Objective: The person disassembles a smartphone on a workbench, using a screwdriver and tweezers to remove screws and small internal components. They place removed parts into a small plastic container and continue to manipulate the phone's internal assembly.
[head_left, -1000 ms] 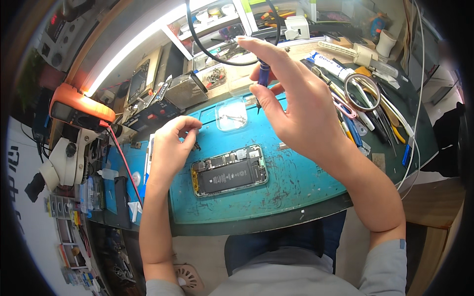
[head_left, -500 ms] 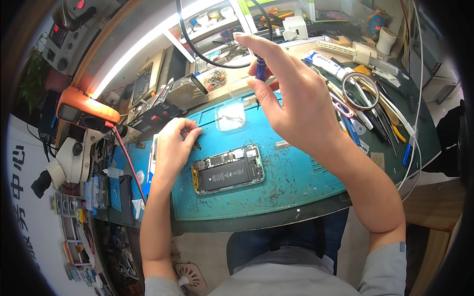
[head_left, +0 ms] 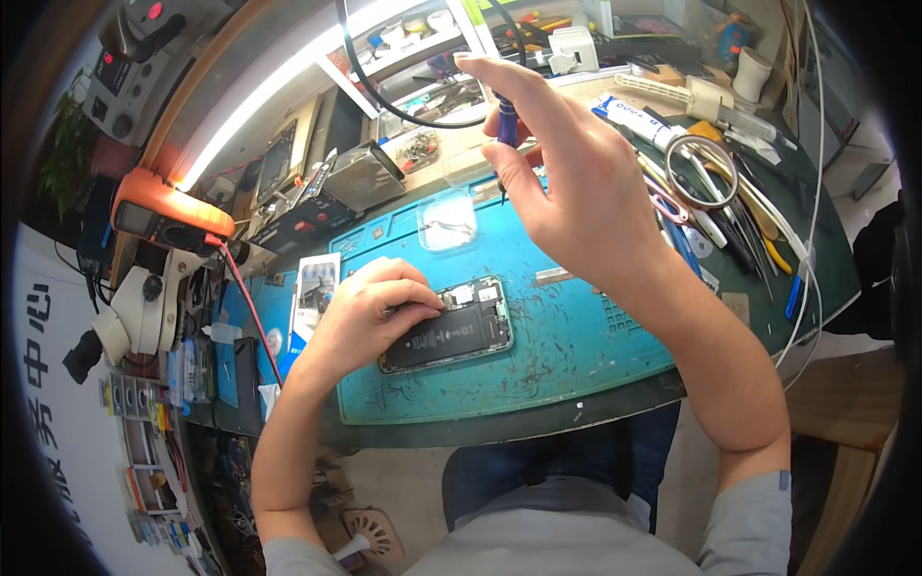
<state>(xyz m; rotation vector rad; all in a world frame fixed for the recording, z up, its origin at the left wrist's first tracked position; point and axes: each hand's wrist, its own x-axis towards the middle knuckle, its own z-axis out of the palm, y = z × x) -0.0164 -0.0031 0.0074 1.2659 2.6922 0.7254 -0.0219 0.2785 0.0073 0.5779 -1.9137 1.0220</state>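
Observation:
An opened smartphone [head_left: 449,338] lies on the blue work mat [head_left: 567,355], its black battery and inner boards exposed. Over its upper left part is my left hand [head_left: 376,312], thumb and fingers pinched together near the board beside the battery. Whatever is between those fingertips is hidden. Higher up and to the right, my right hand [head_left: 576,182] grips a blue screwdriver [head_left: 506,130], index finger raised over its top. The screwdriver points down, and its thin tip is above the mat, apart from the phone. Just left of that tip is a clear plastic box [head_left: 448,226] with small parts in it.
On the right lie a roll of tape [head_left: 701,173], a white and blue tube [head_left: 639,120], tweezers and other tools. An orange multimeter [head_left: 171,209] and a microscope [head_left: 130,312] stand at the left. A black cable [head_left: 379,96] loops above the mat.
My left hand has moved right and down from the mat's left part onto the phone. A white packet behind it now shows more. My right hand with the screwdriver has hardly moved.

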